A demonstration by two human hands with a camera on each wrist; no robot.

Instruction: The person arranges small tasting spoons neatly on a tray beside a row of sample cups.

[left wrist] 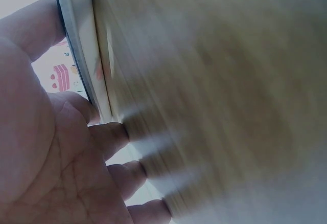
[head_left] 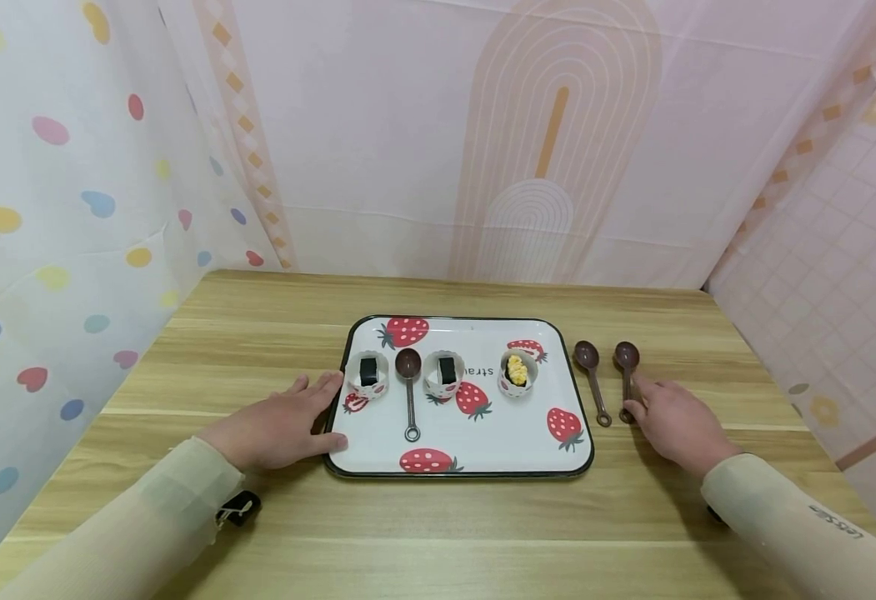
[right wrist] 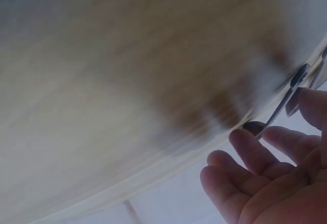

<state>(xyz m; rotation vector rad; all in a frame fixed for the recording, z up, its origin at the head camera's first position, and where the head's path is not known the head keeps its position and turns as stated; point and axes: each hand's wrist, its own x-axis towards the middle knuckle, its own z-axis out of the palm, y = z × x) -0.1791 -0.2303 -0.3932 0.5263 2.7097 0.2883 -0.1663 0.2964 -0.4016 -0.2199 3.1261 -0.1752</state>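
A white strawberry-patterned tray (head_left: 513,442) with a dark rim lies on the table. My left hand (head_left: 287,423) rests at its left edge, thumb over the rim, fingers extended; the left wrist view shows the thumb (left wrist: 38,27) against the tray's edge. On the tray, a brown spoon (head_left: 409,392) lies between two small cups (head_left: 377,388) (head_left: 433,390), each holding a seaweed-wrapped white piece. A third cup (head_left: 514,389) contains a yellow-topped piece. Right of the tray, my right hand (head_left: 673,421) is beside another brown spoon (head_left: 626,358), its loosely bent fingers (right wrist: 253,150) near the handle.
One more brown spoon (head_left: 588,357) lies between the tray and the spoon by my right hand. The wooden table (head_left: 438,533) extends around the tray. Patterned curtains (head_left: 377,150) hang behind it and at both sides.
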